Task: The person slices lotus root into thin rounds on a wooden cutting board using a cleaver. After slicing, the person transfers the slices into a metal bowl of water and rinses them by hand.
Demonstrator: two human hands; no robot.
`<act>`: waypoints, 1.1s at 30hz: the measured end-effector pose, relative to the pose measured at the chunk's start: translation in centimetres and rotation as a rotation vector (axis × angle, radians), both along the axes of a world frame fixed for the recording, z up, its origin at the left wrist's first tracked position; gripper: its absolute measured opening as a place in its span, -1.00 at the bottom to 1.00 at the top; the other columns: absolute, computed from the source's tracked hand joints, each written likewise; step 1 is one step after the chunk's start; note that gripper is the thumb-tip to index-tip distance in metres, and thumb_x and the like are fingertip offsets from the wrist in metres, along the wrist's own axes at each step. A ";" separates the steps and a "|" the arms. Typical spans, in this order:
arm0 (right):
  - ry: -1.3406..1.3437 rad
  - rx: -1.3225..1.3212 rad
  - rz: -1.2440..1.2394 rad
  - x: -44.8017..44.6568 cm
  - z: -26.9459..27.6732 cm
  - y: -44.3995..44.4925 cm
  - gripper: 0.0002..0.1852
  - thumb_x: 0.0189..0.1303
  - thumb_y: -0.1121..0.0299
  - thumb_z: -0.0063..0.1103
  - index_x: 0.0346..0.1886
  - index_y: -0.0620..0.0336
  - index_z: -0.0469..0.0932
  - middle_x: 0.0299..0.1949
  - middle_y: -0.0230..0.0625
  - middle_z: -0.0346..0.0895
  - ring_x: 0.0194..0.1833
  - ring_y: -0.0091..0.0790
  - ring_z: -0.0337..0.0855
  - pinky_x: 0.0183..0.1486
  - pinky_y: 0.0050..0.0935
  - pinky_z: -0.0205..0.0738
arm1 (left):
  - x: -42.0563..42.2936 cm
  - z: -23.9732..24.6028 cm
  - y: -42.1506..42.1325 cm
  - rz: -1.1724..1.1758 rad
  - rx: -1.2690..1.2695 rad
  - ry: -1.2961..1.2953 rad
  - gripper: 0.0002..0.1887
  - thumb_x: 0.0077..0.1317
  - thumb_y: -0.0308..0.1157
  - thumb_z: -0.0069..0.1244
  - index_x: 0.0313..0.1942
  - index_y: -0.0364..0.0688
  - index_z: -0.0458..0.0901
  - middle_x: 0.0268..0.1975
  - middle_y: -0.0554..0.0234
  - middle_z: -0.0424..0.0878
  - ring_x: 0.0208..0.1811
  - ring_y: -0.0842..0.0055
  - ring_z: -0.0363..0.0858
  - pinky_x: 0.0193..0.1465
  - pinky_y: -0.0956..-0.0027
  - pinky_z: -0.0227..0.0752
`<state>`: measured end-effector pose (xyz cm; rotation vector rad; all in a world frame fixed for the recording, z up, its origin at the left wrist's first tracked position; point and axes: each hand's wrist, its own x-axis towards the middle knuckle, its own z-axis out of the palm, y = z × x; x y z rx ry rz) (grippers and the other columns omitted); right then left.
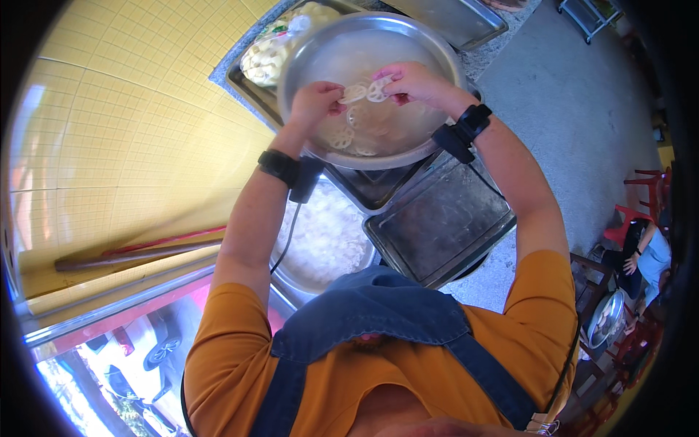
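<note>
Over a wide metal basin (457, 60) of cloudy liquid, my left hand (318, 104) pinches a lotus root slice (354, 94) between thumb and fingers. My right hand (409, 83) grips another lotus root slice (377, 90) close beside it; whether the two slices touch is hard to tell. More slices, such as one lotus root slice (342, 137), lie in the liquid near the basin's lower side. The murky liquid hides whatever is deeper down.
A plastic bag of pale pieces (265, 60) rests in a metal tray left of the basin. Nearer me are a dark metal tray (437, 213) and a container of white shredded food (325, 235). At far right, a seated person (650, 259) is beside another basin (616, 317).
</note>
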<state>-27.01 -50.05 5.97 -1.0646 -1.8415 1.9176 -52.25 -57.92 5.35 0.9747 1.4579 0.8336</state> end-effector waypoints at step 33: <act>-0.231 -0.006 0.007 0.3 4.8 -0.2 -0.42 0.31 0.01 0.29 0.30 0.08 0.46 0.11 -0.25 0.60 0.03 -0.17 0.68 -0.03 0.00 0.69 | -2.4 2.7 1.0 -0.250 0.163 0.025 -0.57 0.37 -0.45 0.05 0.26 -0.12 0.58 0.00 0.33 0.72 0.00 0.69 0.63 -0.07 0.61 0.48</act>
